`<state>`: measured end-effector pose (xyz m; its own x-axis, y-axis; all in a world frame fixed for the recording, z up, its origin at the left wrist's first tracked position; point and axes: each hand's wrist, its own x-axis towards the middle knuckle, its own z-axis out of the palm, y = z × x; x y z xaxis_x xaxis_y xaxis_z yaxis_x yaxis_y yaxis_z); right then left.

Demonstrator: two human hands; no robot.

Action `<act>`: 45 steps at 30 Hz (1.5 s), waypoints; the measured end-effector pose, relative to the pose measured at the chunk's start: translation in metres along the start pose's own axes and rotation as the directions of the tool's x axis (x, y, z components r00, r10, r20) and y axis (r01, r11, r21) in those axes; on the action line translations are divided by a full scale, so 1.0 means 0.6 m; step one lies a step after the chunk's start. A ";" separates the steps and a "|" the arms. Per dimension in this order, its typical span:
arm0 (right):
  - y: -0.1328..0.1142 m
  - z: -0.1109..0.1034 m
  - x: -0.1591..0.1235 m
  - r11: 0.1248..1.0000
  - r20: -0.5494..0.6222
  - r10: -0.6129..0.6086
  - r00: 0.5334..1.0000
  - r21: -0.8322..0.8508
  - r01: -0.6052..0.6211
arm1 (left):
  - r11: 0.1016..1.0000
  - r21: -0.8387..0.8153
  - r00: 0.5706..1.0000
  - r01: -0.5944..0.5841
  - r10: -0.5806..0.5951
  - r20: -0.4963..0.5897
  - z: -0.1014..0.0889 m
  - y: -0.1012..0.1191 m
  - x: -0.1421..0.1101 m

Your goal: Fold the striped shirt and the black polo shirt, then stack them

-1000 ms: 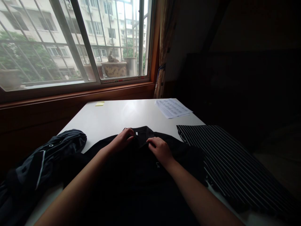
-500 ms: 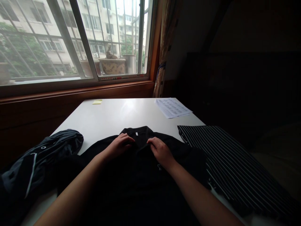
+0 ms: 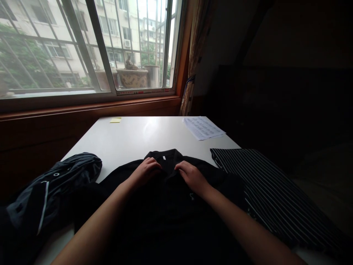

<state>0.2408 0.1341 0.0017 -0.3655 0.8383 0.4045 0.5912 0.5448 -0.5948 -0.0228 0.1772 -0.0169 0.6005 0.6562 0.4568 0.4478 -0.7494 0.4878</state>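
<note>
A black collared shirt lies spread face up, its collar toward the window and a small white label inside the neck. My left hand has its fingers curled over the left side of the collar, gripping the fabric. On the opposite side, my right hand pinches the collar's edge between thumb and fingers. A small light logo shows on the chest just below the right hand. The fingertips of both hands are partly hidden.
The white table holds a crumpled dark garment at left and a black-and-white striped garment at right. Toward the far edge lie printed papers and a yellow sticky note. A barred window stands beyond.
The whole view has shifted slightly, so things appear a little farther right and lower. Both hands keep their places on the collar, with hardly any movement against the shirt.
</note>
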 end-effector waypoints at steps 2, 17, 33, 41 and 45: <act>-0.005 -0.011 0.013 1.000 0.060 0.000 0.998 -0.013 0.001 | 1.000 0.005 1.000 0.000 0.000 -0.007 0.001 -0.001 -0.001; -0.016 0.040 0.052 0.993 -0.077 0.001 0.997 0.120 0.008 | 0.998 0.059 0.998 -0.002 0.006 -0.067 0.011 0.002 0.002; -0.015 0.038 0.027 0.833 -0.014 0.281 0.960 0.501 -0.237 | 0.987 -0.051 0.981 0.154 -0.159 -0.109 0.033 0.033 0.013; -0.006 0.053 0.023 0.866 -0.138 0.363 0.922 0.416 -0.279 | 0.981 -0.112 0.980 0.157 -0.169 -0.108 0.030 0.030 0.013; -0.013 0.055 0.023 0.887 -0.142 0.348 0.927 0.370 -0.276 | 0.983 -0.096 0.983 0.153 -0.162 -0.086 0.031 0.029 0.014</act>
<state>0.2075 0.1420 -0.0110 -0.0307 0.9634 0.2665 0.3591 0.2594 -0.8965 0.0024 0.1681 -0.0185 0.4613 0.7738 0.4341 0.4685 -0.6279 0.6214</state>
